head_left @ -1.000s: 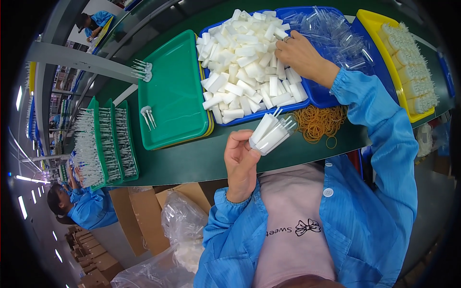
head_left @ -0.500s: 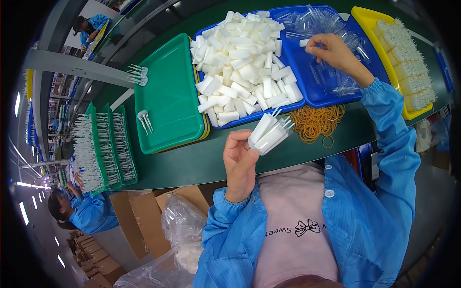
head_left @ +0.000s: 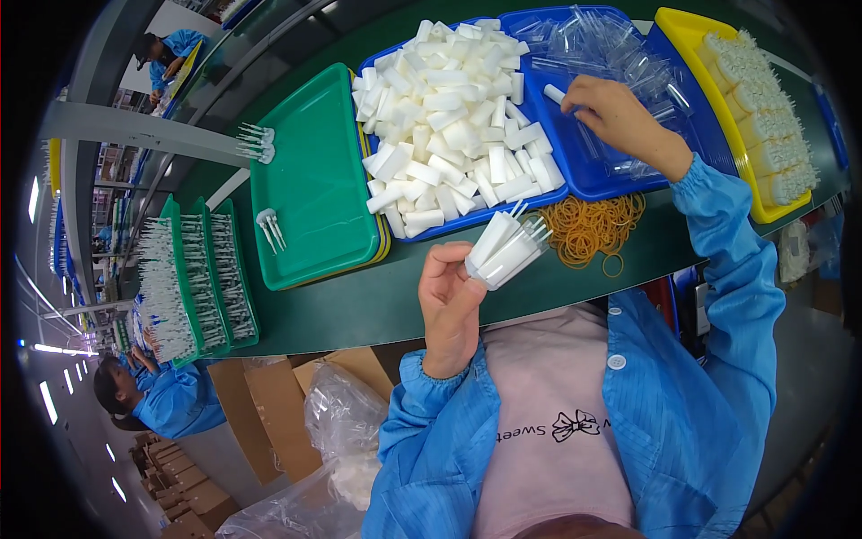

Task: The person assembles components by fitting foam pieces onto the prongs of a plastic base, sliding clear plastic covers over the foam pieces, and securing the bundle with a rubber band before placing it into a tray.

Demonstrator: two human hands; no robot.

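The left hand is closed around a bundle of white tubes, holding it above the near edge of the green surface, just short of a heap of orange rubber bands. The right hand reaches well away over the blue tray, its fingers pinched on a single white tube among clear plastic caps. Loose white tubes fill that tray's left compartment, between the two hands.
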